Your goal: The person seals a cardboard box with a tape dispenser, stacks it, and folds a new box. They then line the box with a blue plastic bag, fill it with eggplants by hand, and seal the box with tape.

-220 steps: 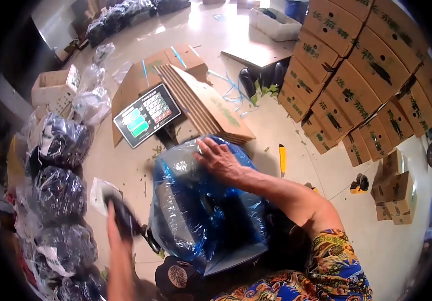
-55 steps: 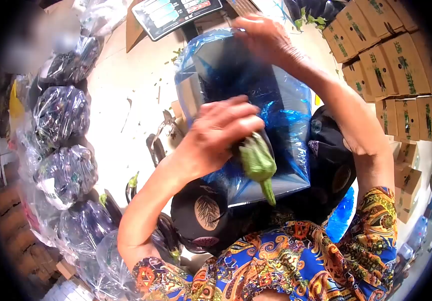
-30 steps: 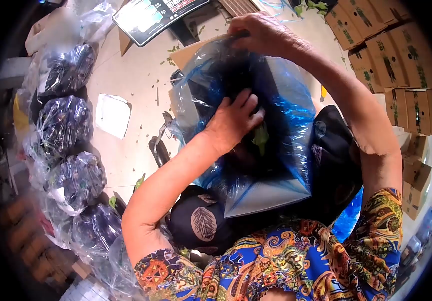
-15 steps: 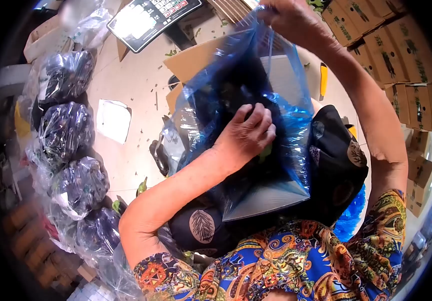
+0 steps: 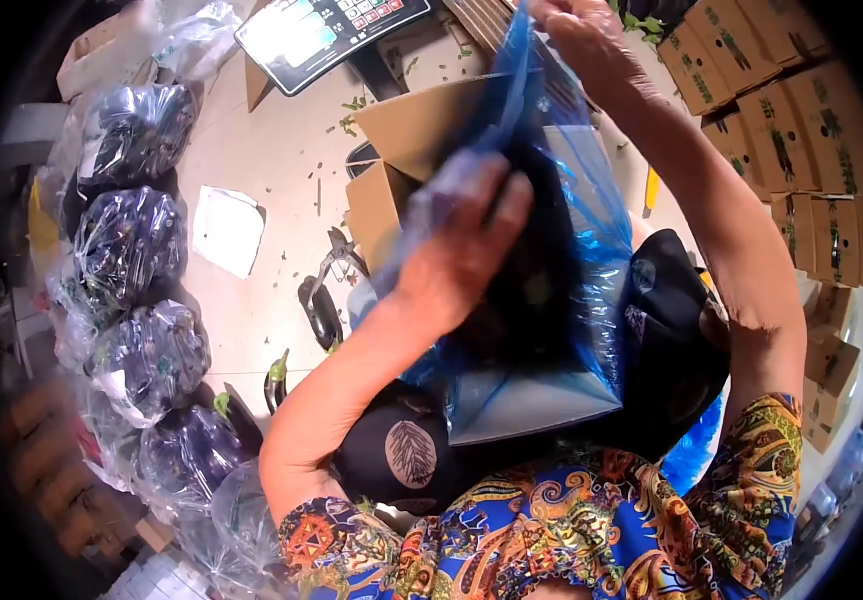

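A blue plastic bag (image 5: pixel 601 330) lines an open cardboard box (image 5: pixel 541 405) that sits between my knees. Dark contents (image 5: pixel 541 270), seemingly eggplants, fill much of the bag. My right hand (image 5: pixel 583 28) is closed on the bag's gathered top edge, pulling it up at the box's far side. Over the bag's left side is my left hand (image 5: pixel 466 235), its fingers smeared by motion and overlapping the blue film.
Bagged eggplants (image 5: pixel 131 245) stand in a row on the left. On the floor lie a white paper (image 5: pixel 227 232), pruning shears (image 5: pixel 336 255), a loose eggplant (image 5: pixel 321 312) and a yellow-handled tool (image 5: pixel 651 187). A scale display (image 5: pixel 321 35) stands ahead; stacked cartons (image 5: pixel 791 130) line the right.
My left hand has come out from over the dark contents to the bag's left side. My right hand has shifted slightly, drawing the bag's top into a narrower fold.
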`<state>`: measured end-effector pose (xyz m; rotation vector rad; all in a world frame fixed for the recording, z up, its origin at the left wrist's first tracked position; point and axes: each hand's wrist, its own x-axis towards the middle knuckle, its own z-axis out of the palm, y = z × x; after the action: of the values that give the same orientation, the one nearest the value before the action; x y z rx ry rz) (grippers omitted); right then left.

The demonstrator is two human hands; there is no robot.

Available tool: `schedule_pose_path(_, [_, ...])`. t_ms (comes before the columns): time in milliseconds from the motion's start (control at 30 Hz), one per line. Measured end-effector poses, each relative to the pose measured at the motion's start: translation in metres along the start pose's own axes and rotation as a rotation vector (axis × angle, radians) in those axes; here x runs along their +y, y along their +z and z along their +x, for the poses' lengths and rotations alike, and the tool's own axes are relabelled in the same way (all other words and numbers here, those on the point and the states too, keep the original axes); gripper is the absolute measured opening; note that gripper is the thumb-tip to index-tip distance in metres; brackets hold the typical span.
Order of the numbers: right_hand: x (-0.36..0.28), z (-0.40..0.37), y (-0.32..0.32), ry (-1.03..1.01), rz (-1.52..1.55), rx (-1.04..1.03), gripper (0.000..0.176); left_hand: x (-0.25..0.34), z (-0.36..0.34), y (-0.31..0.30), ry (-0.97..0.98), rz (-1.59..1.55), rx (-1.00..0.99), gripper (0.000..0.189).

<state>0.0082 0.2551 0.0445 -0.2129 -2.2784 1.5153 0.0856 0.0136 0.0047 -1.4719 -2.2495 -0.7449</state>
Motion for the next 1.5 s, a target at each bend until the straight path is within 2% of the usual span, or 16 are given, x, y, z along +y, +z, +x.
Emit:
schedule_pose_path(133, [-0.018,0.005,-0.006,-0.005,-0.202,-0.032,0.016,-0.031,0.008,-0.038,-0.381,0.220,0.101,0.061])
schedule_pose_path(233, [-0.003,0.019,-0.002,0.252,0.049,-0.081,0.017,-0.071,-0.021,-0.031,-0.537,0.305,0.171,0.033])
schedule_pose_path(333, [0.024,0.021,-0.007,0.071,0.001,-0.296,0.016,-0.107,-0.052,-0.018,-0.843,-0.255,0.063,0.015])
schedule_pose_path(433, [0.027,0.026,-0.002,-0.080,-0.105,-0.283,0.019,-0.103,-0.046,-0.018,-1.149,-0.887,0.331,0.006])
schedule_pose_path(567, [0.012,0.024,0.007,0.119,0.008,-0.158,0.022,-0.105,-0.047,-0.030,-1.088,-1.494,0.332,0.015])
schedule_pose_path(633, [0.013,0.028,0.015,0.126,-0.051,-0.124,0.026,-0.110,-0.048,-0.028,-1.088,-1.545,0.420,0.018])
schedule_pose_path(733, [0.022,0.032,0.029,-0.451,-0.628,-0.062,0.026,-0.122,-0.042,-0.024,-1.184,-1.442,0.609,0.020])
schedule_pose_path(833, [0.031,0.048,0.026,-0.265,-0.581,-0.377,0.028,-0.148,-0.071,0.006,-1.387,-0.942,0.469,0.022])
schedule_pose_path(1033, [0.052,0.065,0.009,-0.151,-0.643,-0.456,0.034,-0.137,-0.245,0.216,-0.967,-0.723,0.251,0.046])
schedule_pose_path(1167, [0.033,0.037,0.008,-0.777,-1.036,-0.277,0.031,-0.092,-0.242,0.199,-0.581,-1.187,0.304,0.043])
schedule_pose_path(1233, [0.009,0.011,0.027,-1.038,-1.041,-0.294,0.030,-0.039,-0.221,0.126,-0.819,-1.294,0.453,0.033])
schedule_pose_path(1333, [0.041,0.019,0.025,-0.628,-0.873,-0.506,0.035,0.014,-0.275,0.055,-1.168,-0.674,0.102,0.010])
schedule_pose_path(1400, [0.062,0.037,0.012,-0.742,-0.917,-0.482,0.036,0.063,-0.348,0.023,-1.220,-1.016,0.666,0.012])
schedule_pose_path(1433, [0.068,0.041,0.013,-0.709,-0.938,-0.455,0.036,0.093,-0.386,0.006,-1.873,-1.019,0.709,0.011])
schedule_pose_path(1467, [0.072,0.044,0.017,-0.679,-0.958,-0.431,0.036,0.132,-0.429,-0.002,-1.988,-0.682,0.841,0.013])
schedule_pose_path(1500, [0.078,0.048,0.022,-0.802,-1.024,-0.384,0.039,0.165,-0.464,-0.018,-2.044,-0.210,0.596,0.013])
